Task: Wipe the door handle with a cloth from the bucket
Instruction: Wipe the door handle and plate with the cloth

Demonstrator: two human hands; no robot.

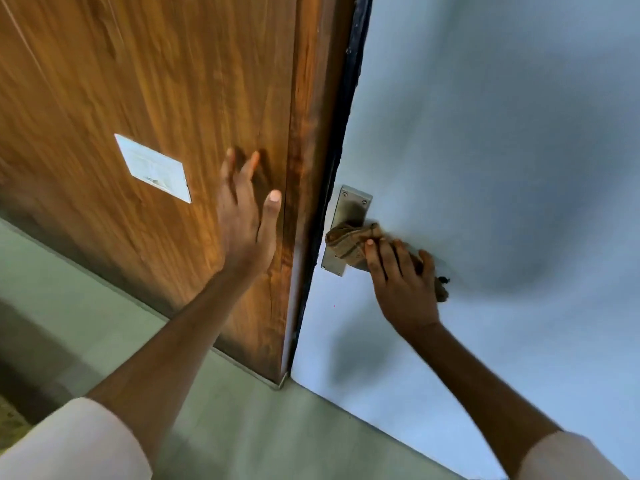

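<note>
A metal handle plate (351, 206) is fixed near the left edge of a pale blue door (502, 150). A brown striped cloth (346, 242) is wrapped over the lever, which is hidden under it. My right hand (401, 282) presses the cloth against the handle, fingers curled over it. My left hand (247, 216) is spread flat, fingers apart, against the brown wooden panel (156, 81) to the left of the door. No bucket is in view.
A white rectangular switch plate (154, 168) sits on the wooden panel. A dark strip (341, 133) runs between panel and door. Greenish-grey floor (242, 427) lies below, with a dark patch at the far left.
</note>
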